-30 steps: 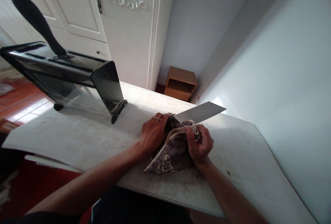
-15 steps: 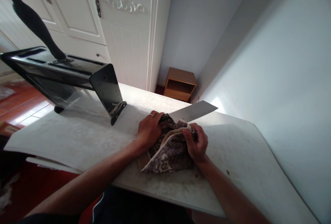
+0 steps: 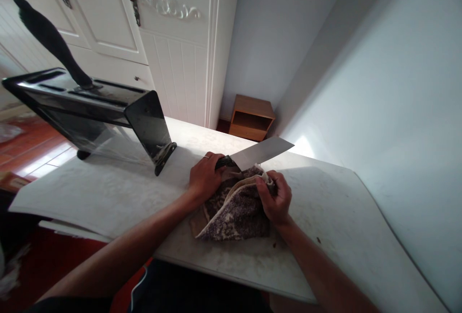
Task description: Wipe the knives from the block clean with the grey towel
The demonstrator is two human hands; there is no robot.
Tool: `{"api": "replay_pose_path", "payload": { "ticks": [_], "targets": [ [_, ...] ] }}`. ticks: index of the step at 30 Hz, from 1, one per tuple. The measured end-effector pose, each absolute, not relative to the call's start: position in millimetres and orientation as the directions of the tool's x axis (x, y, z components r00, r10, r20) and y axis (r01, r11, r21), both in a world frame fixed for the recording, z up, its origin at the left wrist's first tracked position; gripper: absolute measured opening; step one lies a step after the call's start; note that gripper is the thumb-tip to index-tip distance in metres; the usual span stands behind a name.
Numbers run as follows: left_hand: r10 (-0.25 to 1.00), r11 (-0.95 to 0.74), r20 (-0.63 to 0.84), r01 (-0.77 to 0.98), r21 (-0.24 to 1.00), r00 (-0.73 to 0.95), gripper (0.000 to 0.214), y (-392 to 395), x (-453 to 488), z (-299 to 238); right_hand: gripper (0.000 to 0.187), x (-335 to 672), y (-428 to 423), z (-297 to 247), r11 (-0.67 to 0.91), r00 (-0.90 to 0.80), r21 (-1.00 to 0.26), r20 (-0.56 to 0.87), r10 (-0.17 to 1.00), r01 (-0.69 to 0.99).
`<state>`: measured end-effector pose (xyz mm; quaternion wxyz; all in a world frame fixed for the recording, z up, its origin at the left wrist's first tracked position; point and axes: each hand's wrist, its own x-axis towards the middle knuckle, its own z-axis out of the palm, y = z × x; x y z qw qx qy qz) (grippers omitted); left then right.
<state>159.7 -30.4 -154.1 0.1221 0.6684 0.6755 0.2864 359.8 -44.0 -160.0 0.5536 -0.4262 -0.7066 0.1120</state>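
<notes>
My left hand point(image 3: 202, 176) is closed round the dark handle of a broad cleaver point(image 3: 262, 151), whose steel blade points right and away over the white tabletop point(image 3: 108, 188). My right hand point(image 3: 274, 196) grips a fold of a patterned purple-and-cream cloth point(image 3: 234, 212) that lies bunched on the table under both hands. The cloth touches the base of the blade near the handle.
A black knife block point(image 3: 97, 110) stands at the table's left with one black-handled knife point(image 3: 50, 38) in it. White cupboard doors point(image 3: 173, 38) rise behind, a small wooden nightstand point(image 3: 251, 116) sits in the corner, and a pale wall point(image 3: 378, 86) runs along the right.
My left hand has drawn the cleaver leftward, so more of the handle shows clear of the cloth. My right hand stays gripping the cloth.
</notes>
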Motion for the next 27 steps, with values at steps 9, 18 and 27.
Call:
{"api": "replay_pose_path", "payload": {
  "ticks": [9, 18, 27],
  "targets": [
    [0.974, 0.074, 0.123, 0.779, 0.623, -0.191, 0.029, -29.6, 158.4, -150.7, 0.023, 358.6, -36.7, -158.1, 0.476, 0.26, -0.787, 0.592, 0.763, 0.393],
    [0.954, 0.084, 0.158, 0.734, 0.674, -0.254, 0.029, -29.9, 158.2, -151.1, 0.021, 356.3, -37.7, -165.5, 0.511, 0.078, -0.756, 0.587, 0.806, 0.409],
    [0.938, 0.0, 0.247, 0.713, 0.701, -0.244, 0.028, -33.7, 159.2, -150.1, 0.028, 360.9, -30.9, -170.9, 0.505, 0.097, -0.763, 0.584, 0.806, 0.403]
  ]
}}
